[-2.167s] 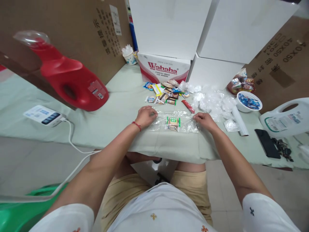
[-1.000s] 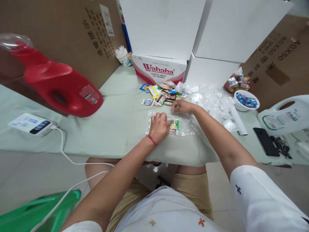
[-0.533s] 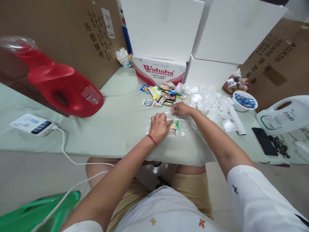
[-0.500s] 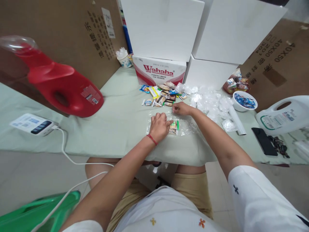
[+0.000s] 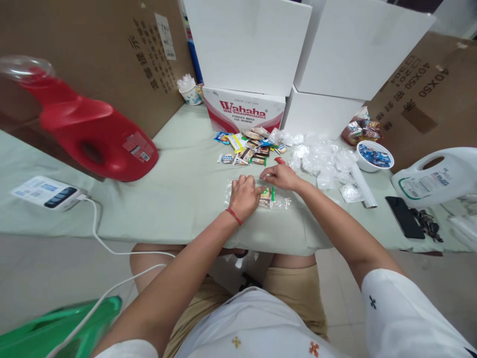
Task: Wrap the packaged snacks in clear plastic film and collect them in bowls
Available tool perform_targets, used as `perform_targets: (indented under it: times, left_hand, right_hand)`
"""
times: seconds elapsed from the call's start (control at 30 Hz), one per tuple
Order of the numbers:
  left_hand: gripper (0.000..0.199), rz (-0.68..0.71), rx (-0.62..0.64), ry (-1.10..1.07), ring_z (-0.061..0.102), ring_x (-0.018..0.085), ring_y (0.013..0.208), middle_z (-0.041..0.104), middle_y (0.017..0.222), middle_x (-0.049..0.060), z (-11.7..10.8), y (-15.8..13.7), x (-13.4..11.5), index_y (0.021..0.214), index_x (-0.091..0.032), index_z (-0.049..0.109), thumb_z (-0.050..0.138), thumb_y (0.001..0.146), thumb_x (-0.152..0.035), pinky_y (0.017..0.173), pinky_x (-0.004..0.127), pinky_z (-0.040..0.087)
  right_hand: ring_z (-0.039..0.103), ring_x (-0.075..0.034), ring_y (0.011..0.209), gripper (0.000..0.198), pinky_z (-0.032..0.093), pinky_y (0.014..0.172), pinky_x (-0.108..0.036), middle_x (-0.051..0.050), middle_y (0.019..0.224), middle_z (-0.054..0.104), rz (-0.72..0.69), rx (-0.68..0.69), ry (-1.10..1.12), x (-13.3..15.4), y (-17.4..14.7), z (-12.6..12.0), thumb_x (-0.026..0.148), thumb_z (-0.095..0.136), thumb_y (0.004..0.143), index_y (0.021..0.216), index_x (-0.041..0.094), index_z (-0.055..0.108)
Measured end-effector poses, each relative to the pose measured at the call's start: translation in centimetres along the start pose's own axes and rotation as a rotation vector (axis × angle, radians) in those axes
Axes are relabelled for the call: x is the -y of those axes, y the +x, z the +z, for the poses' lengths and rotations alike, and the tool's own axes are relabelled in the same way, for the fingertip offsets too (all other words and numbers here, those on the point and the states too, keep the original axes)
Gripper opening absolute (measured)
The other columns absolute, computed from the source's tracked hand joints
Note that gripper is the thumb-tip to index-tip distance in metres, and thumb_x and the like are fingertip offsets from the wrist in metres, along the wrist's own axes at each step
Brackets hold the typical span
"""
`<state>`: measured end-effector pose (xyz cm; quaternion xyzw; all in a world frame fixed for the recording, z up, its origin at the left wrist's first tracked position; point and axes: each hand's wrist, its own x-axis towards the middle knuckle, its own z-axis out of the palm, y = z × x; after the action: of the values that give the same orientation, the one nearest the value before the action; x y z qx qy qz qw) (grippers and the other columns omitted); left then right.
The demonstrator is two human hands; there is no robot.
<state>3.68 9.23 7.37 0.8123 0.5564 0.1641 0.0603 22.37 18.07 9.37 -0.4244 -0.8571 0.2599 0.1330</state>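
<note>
My left hand presses down with curled fingers on a small snack packet with green ends, covering its left part. Under and around the packet lies clear plastic film. Just above it, my right hand is closed, fingertips low near the film's upper edge. A narrow red object shows along its far side, seemingly held; its kind is unclear. Beyond both hands is a pile of wrapped snacks. Clear plastic-wrapped bundles spread to the right of that pile.
A white-and-red carton stands behind the snacks. At right are a plastic roll, a bowl of blue-wrapped items, a phone and a white jug. A red jug and a white power bank sit left.
My right hand has drawn slightly down and back toward the packet, and the red object shows beside it now. The film right of the packet reaches less far. My left hand stays on the packet.
</note>
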Motion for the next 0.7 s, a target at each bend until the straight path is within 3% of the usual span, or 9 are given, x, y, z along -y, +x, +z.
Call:
perform_targets:
  times: [0.1, 0.3, 0.43, 0.53, 0.6, 0.7]
  left_hand:
    - [0.029, 0.005, -0.004, 0.039, 0.048, 0.033, 0.106, 0.063, 0.103, 0.013, 0.0, -0.2, -0.2, 0.098, -0.026, 0.079, 0.049, 0.100, -0.030, 0.086, 0.046, 0.034]
    - [0.028, -0.004, -0.032, -0.043, 0.059, 0.029, 0.094, 0.070, 0.086, 0.010, 1.3, -0.6, 0.1, 0.091, -0.025, 0.079, 0.052, 0.096, -0.026, 0.087, 0.046, 0.040]
    - [0.026, 0.031, -0.110, -0.201, 0.067, 0.024, 0.090, 0.075, 0.082, 0.006, 1.9, -1.1, 1.2, 0.085, -0.026, 0.080, 0.054, 0.089, -0.022, 0.102, 0.047, 0.043]
    - [0.021, 0.032, -0.179, -0.407, 0.070, 0.022, 0.095, 0.078, 0.087, 0.003, 2.2, -2.2, 2.5, 0.080, -0.027, 0.078, 0.058, 0.084, -0.026, 0.113, 0.047, 0.041]
    - [0.019, -0.089, -0.264, -0.574, 0.070, 0.022, 0.096, 0.078, 0.088, 0.002, 2.5, -3.1, 3.5, 0.076, -0.026, 0.075, 0.058, 0.082, -0.030, 0.108, 0.044, 0.047]
    - [0.027, -0.469, -0.497, -0.713, 0.068, 0.021, 0.091, 0.074, 0.086, 0.004, 2.9, -3.7, 5.7, 0.080, -0.023, 0.070, 0.046, 0.087, -0.032, 0.092, 0.037, 0.054]
  right_hand:
    - [0.069, -0.022, 0.099, 0.034, 0.046, 0.088, -0.029, -0.007, 0.110, 0.078, -0.057, -0.003, -0.041, 1.2, -2.5, 1.4, 0.021, 0.055, 0.097, 0.123, 0.022, 0.077]
    - [0.063, -0.020, 0.091, 0.046, 0.047, 0.085, -0.028, -0.006, 0.098, 0.067, -0.096, -0.085, -0.004, 1.2, -6.2, 4.7, 0.021, 0.048, 0.103, 0.147, 0.024, 0.061]
    - [0.059, -0.021, 0.089, 0.049, 0.047, 0.085, -0.030, -0.006, 0.098, 0.059, -0.132, -0.078, 0.007, 1.2, -6.9, 5.6, 0.031, 0.051, 0.104, 0.154, 0.026, 0.053]
    - [0.056, -0.021, 0.088, 0.048, 0.046, 0.082, -0.029, -0.006, 0.098, 0.055, -0.142, -0.045, -0.048, 1.5, -6.9, 5.9, 0.032, 0.056, 0.103, 0.150, 0.027, 0.057]
    - [0.053, -0.020, 0.087, 0.042, 0.044, 0.080, -0.029, -0.006, 0.098, 0.053, -0.129, -0.036, -0.096, 1.6, -6.9, 6.1, 0.027, 0.053, 0.103, 0.143, 0.028, 0.064]
    - [0.049, -0.019, 0.085, 0.038, 0.041, 0.077, -0.028, -0.006, 0.098, 0.051, -0.112, -0.048, -0.142, 1.8, -7.0, 6.5, 0.023, 0.047, 0.105, 0.134, 0.029, 0.071]
